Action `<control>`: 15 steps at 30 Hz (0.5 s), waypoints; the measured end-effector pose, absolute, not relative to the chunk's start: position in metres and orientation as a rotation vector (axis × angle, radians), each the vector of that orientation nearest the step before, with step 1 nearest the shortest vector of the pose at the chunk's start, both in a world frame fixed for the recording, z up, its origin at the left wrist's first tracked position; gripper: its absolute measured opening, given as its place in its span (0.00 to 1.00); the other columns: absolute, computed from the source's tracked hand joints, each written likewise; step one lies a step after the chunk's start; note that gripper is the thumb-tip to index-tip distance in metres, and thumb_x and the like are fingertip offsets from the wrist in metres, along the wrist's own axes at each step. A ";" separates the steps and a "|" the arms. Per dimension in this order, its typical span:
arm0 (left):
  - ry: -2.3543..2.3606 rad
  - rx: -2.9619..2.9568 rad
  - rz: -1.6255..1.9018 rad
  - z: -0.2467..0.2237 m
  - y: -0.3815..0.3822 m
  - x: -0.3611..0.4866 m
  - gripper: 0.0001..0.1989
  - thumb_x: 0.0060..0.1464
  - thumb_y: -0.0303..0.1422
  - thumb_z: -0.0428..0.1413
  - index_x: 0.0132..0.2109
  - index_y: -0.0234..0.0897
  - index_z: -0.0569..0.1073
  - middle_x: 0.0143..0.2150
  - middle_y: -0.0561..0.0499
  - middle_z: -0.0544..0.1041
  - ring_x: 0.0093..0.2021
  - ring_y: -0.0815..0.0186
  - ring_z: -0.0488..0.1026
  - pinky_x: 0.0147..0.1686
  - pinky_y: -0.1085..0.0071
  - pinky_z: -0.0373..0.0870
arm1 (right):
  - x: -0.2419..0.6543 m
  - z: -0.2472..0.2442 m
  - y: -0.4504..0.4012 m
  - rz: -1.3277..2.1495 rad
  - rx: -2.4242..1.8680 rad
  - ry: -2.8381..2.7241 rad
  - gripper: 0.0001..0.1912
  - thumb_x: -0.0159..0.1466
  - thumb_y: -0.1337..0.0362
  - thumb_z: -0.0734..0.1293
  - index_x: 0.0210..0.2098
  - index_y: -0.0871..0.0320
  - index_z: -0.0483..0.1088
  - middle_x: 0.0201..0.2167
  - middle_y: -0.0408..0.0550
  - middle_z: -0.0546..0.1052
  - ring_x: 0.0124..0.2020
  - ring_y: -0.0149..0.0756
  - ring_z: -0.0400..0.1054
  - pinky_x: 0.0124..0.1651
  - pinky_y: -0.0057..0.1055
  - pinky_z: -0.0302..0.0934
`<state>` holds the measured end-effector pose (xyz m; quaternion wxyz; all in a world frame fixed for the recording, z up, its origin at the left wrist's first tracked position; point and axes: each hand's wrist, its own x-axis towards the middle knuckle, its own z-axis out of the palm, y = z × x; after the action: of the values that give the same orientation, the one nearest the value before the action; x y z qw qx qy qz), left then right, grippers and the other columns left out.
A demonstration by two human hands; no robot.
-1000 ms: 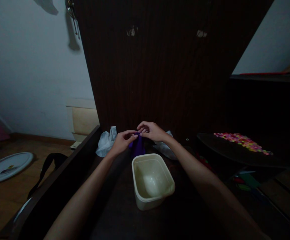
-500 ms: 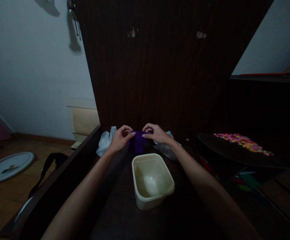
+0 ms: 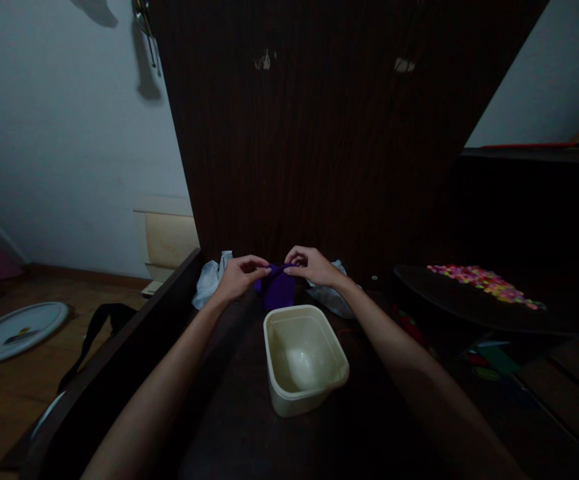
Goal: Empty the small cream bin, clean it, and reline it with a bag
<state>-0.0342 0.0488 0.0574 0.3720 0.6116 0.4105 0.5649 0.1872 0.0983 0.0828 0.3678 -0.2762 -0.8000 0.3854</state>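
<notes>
Holding up a thin purple piece (image 3: pixel 279 292) with both hands.
Pinching its top edge on the left with thumb and fingertips of the left hand (image 3: pixel 242 277), almost closed; pinching its top edge on the right the same way with the right hand (image 3: pixel 312 265); spreading the purple piece between them, in the middle, just past the far side of the cream tub (image 3: pixel 294 405); on the dark table (image 3: pixel 229 413), a white bag (image 3: pixel 207 285) to the left and a pale bag (image 3: pixel 330 299) to the right; far over on the right, little pink and yellow bits (image 3: pixel 486 285) in a pile.
</notes>
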 end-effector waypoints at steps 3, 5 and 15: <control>1.082 1.542 1.482 0.057 0.049 -0.035 0.16 0.38 0.42 0.73 0.32 0.37 0.82 0.31 0.48 0.82 0.33 0.60 0.76 0.36 0.66 0.73 | 0.188 0.083 0.098 0.985 -0.713 -2.047 0.11 0.53 0.60 0.75 0.31 0.57 0.72 0.27 0.42 0.75 0.30 0.34 0.69 0.36 0.32 0.64; 1.102 1.525 1.515 0.057 0.049 -0.035 0.17 0.38 0.44 0.73 0.32 0.37 0.82 0.30 0.48 0.82 0.32 0.60 0.76 0.35 0.66 0.73 | 0.188 0.082 0.098 0.980 -0.721 -2.039 0.11 0.53 0.60 0.75 0.31 0.57 0.72 0.27 0.42 0.75 0.29 0.33 0.68 0.36 0.32 0.64; 1.140 1.506 1.606 0.058 0.050 -0.032 0.14 0.38 0.38 0.74 0.29 0.37 0.80 0.26 0.52 0.79 0.28 0.64 0.74 0.30 0.70 0.70 | 0.189 0.078 0.099 0.960 -0.754 -1.978 0.10 0.52 0.62 0.74 0.32 0.57 0.73 0.27 0.41 0.73 0.29 0.33 0.66 0.34 0.31 0.61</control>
<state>-0.0322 0.0501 0.0575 0.3252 0.5744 0.4347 0.6127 0.1888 0.0994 0.0776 0.3974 -0.2976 -0.7808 0.3792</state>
